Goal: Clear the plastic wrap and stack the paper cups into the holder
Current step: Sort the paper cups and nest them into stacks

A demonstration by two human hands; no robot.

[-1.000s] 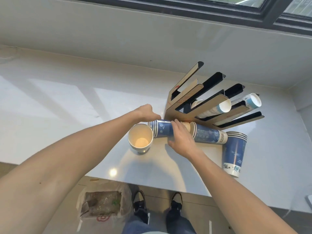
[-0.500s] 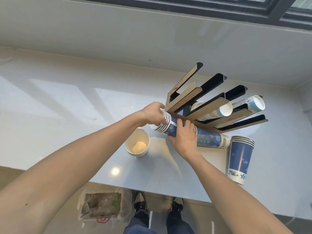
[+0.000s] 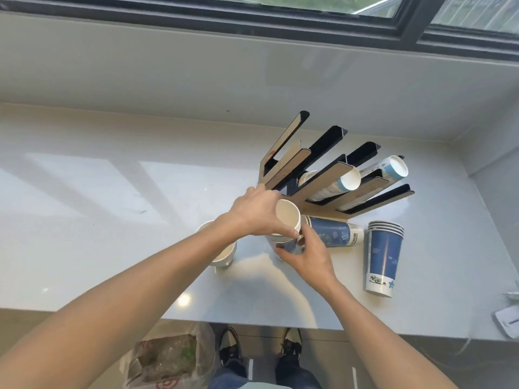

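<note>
Pale grey countertop (image 3: 112,220) runs below a dark-framed window; its near edge overhangs the floor, where a plastic bag (image 3: 168,360) and two shoes (image 3: 230,345) are cut off by the bottom of the frame.

Right hand (image 3: 307,255): fingers curled around the blue lower body of a nested cup stack (image 3: 286,223), thumb pressed to its side; the stack's base is hidden behind these fingers. Left hand (image 3: 257,211): fingers closed on the stack's rim, mouth tilted toward the camera. The left fingertips behind the rim cannot be seen.

Under the left wrist stands an open white cup (image 3: 222,254), largely covered by the forearm. Just beyond the right fingers a second blue stack (image 3: 334,231) lies on its side. Well right of them, another stack (image 3: 383,256) stands mouth-down.

Beyond the left fingers stands the slotted holder (image 3: 292,164), with white-rimmed cups (image 3: 348,178) in its right channels; their lower ends are hidden. A white object (image 3: 508,318) is cut off at the right edge.
</note>
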